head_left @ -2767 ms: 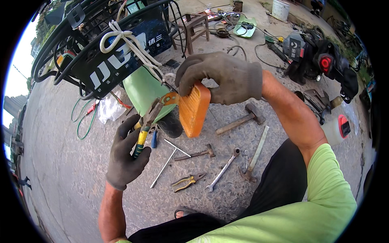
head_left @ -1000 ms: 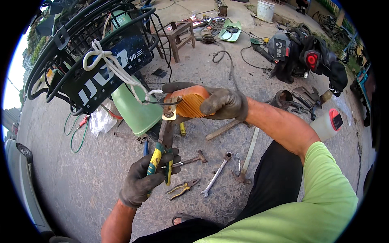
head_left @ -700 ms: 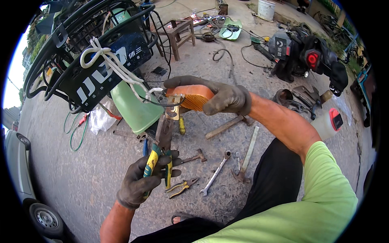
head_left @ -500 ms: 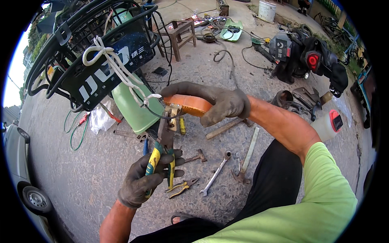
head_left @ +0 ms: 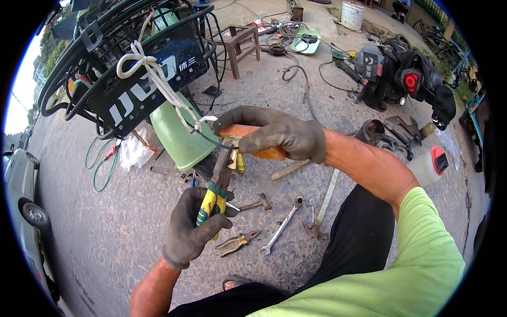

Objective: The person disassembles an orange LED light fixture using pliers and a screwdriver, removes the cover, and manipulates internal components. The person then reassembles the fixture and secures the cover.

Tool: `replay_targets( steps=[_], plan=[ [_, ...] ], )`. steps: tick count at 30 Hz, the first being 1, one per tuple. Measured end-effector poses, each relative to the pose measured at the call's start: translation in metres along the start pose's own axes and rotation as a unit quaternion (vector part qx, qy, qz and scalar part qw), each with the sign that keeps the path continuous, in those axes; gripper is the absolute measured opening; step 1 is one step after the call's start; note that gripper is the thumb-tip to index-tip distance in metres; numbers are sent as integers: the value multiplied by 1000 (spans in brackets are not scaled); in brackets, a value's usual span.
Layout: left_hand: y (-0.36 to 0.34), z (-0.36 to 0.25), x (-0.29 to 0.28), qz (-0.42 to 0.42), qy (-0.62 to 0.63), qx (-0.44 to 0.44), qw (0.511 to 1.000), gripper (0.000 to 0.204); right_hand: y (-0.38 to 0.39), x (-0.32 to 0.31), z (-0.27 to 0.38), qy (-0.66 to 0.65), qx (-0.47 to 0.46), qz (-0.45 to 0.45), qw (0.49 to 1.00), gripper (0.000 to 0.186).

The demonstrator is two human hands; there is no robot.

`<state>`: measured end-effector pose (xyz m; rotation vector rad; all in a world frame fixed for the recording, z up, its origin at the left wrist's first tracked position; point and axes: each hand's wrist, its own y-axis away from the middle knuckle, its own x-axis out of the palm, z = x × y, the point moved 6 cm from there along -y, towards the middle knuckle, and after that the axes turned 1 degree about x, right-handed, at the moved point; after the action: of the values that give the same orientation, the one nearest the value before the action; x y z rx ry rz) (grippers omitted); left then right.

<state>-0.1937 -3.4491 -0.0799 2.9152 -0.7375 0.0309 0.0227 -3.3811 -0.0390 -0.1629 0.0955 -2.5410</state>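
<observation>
In my gloved left hand [head_left: 185, 235] are large pliers [head_left: 212, 203] with green and yellow handles, the fingers wrapped round them. Their jaws are at a small metal bracket [head_left: 233, 141] on an orange plastic light [head_left: 273, 153]. My gloved right hand [head_left: 288, 136] grips that light from above, its thumb lying across the side near the bracket. A thin black cable [head_left: 212, 141] runs to the bracket from the white rope [head_left: 161, 82]. Whether the jaws are biting the cable or the bracket I cannot tell.
A black rack [head_left: 142, 87] and pale green fender [head_left: 179, 134] stand at the left. Below my hands lie yellow-handled pliers [head_left: 237, 243], a wrench [head_left: 282, 226] and hammers [head_left: 315, 230]. Farther off are a wooden stool [head_left: 236, 45], cables and a scooter's rear [head_left: 401, 79].
The pliers' handles have come closer together as my left fingers closed round them. My right thumb has moved over toward the bracket, and the orange light has tilted.
</observation>
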Motion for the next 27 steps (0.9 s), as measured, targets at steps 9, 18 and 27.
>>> replay_targets(
  steps=[9,18,27],
  plan=[
    [-3,12,13,55,-65,-78,993,40,0,5,1,18,-34,23,999,57],
    [-12,13,21,34,-49,-21,998,38,-2,15,6,-99,-42,-10,994,59],
    [-27,16,31,28,-14,54,998,37,-4,31,9,-231,-50,8,972,58]
  ],
)
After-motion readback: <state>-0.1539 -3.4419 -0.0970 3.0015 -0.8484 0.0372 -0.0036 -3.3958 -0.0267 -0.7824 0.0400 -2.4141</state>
